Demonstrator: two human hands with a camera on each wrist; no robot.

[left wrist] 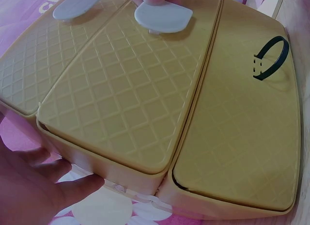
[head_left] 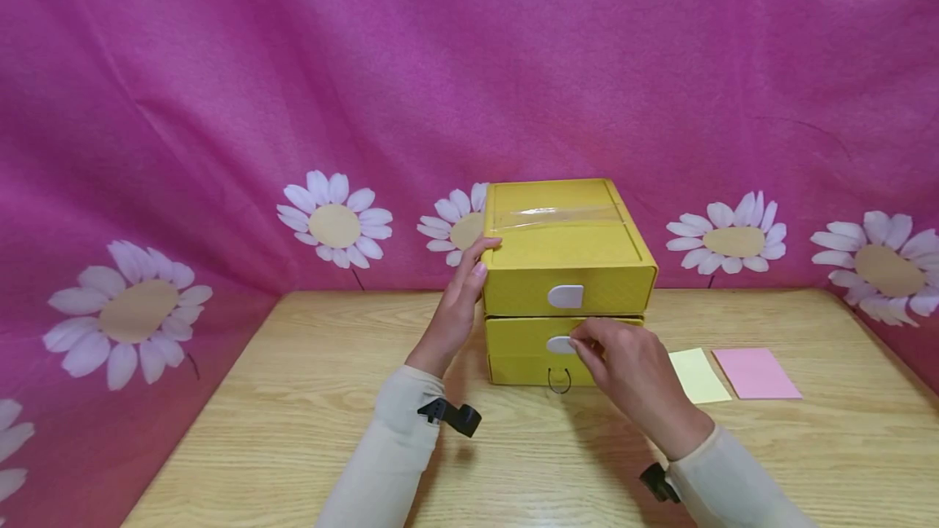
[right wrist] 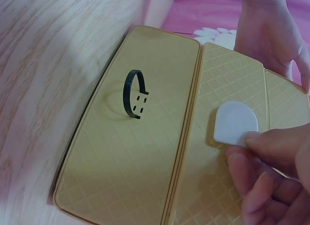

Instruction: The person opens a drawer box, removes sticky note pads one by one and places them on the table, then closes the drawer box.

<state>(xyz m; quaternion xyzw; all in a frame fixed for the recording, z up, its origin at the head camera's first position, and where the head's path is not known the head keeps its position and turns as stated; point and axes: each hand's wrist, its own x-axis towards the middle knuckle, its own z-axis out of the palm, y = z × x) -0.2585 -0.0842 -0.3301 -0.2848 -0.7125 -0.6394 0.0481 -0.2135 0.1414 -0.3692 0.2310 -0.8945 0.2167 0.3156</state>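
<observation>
A yellow box of stacked drawers (head_left: 557, 247) stands on the table, clear tape across its top. My right hand (head_left: 634, 369) pinches the white tab (head_left: 558, 345) of the middle drawer between thumb and fingertips; the right wrist view shows the thumb on the tab's edge. With fingers extended, my left hand (head_left: 451, 316) rests against the box's left side, a fingertip over the top edge. Above the pinched tab, the top drawer (head_left: 513, 293) has its own white tab (head_left: 566, 297). Low on the front, a black loop (right wrist: 129, 95) serves as the bottom drawer's pull.
A pale yellow paper square (head_left: 700, 376) and a pink one (head_left: 758, 373) lie on the wooden table (head_left: 293, 422), right of the box. Close behind hangs a pink cloth (head_left: 367, 88) with white daisies.
</observation>
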